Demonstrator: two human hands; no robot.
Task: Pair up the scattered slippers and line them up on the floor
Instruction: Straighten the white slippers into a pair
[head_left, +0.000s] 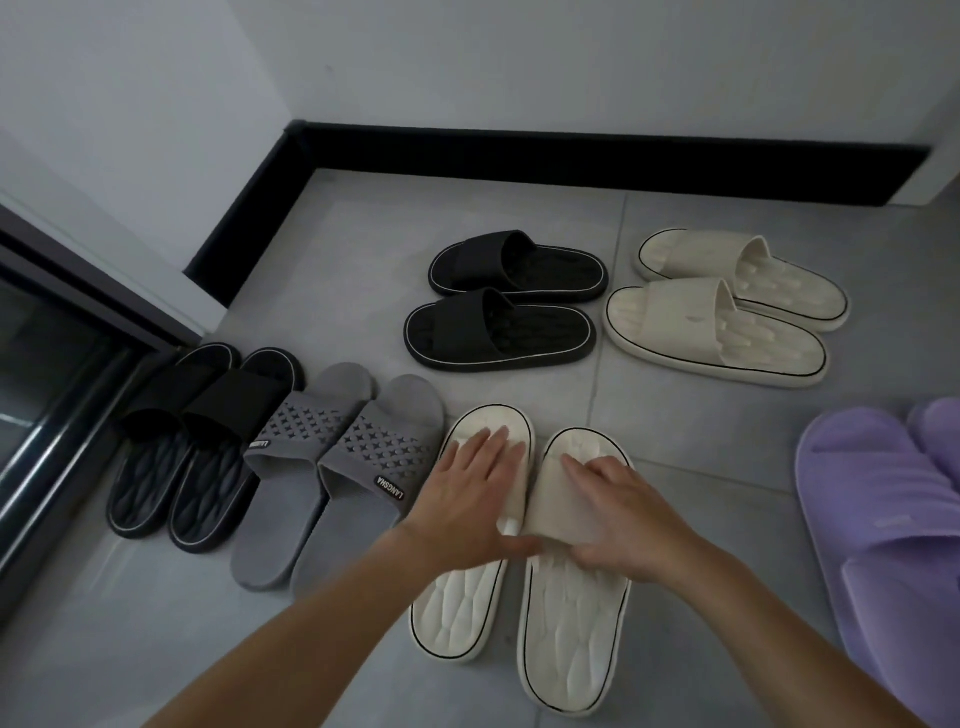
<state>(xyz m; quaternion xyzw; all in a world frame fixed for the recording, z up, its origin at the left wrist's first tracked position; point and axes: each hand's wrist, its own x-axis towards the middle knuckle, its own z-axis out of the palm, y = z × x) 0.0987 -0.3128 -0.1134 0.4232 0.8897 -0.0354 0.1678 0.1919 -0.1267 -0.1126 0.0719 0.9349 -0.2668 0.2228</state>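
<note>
Head view: the row runs along the lower half of the frame. From the left it holds a near black pair (197, 441), then a grey pair (332, 457), then the two slippers in hand at lower centre. The left hand (478, 499) lies flat on the strap of the left cream slipper (452, 613), with fingers straight and spread, pressing rather than holding. The right hand (628, 514) covers the strap of the right cream slipper (571, 639). Its grip looks closed on the strap, fingers over the top and thumb tucked at the rear edge, though the thumb is partly hidden. Both slippers rest on the floor (701, 431), side by side, toes toward the wall.

Above centre a far black pair (498, 306) and a far cream pair (722, 306) lie sideways, out of the row. The purple slippers (883, 509) sit at the right edge, partly cut off.

Risks, as I judge them:
- The right cream slipper sits lower than its mate, so releasing it now would leave the heels uneven.
- A sideways push from the flat left hand could drive its slipper into the grey pair just beside it and skew that pair.
- The far cream pair looks much like this one, so the pairs could be mixed up later.
</note>
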